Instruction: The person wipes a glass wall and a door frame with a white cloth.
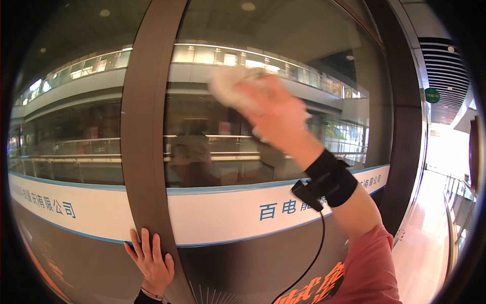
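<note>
A large glass pane (212, 155) with reflections of railings and lights stands before me. My right hand (275, 110) is raised in front of its upper middle, blurred, with its fingers closed on a whitish cloth (228, 87). The cloth looks to be against the glass, though the blur hides the exact contact. A black strap with a small device and cable (330, 182) wraps my right wrist. My left hand (153, 258) rests with spread fingers on the lower part of the brown vertical frame post (146, 114) and the surface beside it, holding nothing.
A white band with blue edges and writing (216, 212) runs across the panes below the cloth. Orange lettering (315, 288) lies at the lower right. A dark frame post (404, 133) borders the pane on the right, with a bright walkway (421, 235) and railing beyond it.
</note>
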The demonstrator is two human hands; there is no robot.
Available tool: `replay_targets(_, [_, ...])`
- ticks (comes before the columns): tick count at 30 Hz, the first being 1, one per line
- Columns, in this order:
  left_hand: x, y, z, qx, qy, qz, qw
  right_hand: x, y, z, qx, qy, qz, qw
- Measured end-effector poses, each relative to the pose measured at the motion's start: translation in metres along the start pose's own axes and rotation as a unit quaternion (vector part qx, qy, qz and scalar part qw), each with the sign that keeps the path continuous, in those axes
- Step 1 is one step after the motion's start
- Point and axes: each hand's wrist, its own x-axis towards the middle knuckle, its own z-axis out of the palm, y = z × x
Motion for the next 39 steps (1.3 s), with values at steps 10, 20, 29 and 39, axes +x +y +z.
replay_targets(10, [0.004, 0.008, 0.003, 0.000, 0.009, 0.007, 1.000, 0.049, 0.089, -0.064, -0.359, 0.071, 0.258, 0.894])
replay_targets(20, [-0.003, 0.001, 0.001, 0.005, 0.004, -0.016, 1.000, 0.061, -0.035, 0.016, -0.171, -0.095, -0.068, 0.978])
replay_targets(29, [0.003, 0.008, 0.000, -0.013, 0.009, 0.000, 1.000, 0.071, 0.065, -0.040, -0.333, 0.053, 0.259, 0.905])
replay_targets(39, [0.002, 0.005, -0.002, -0.039, 0.009, -0.004, 0.999, 0.016, -0.113, 0.058, -0.011, -0.105, -0.153, 0.983])
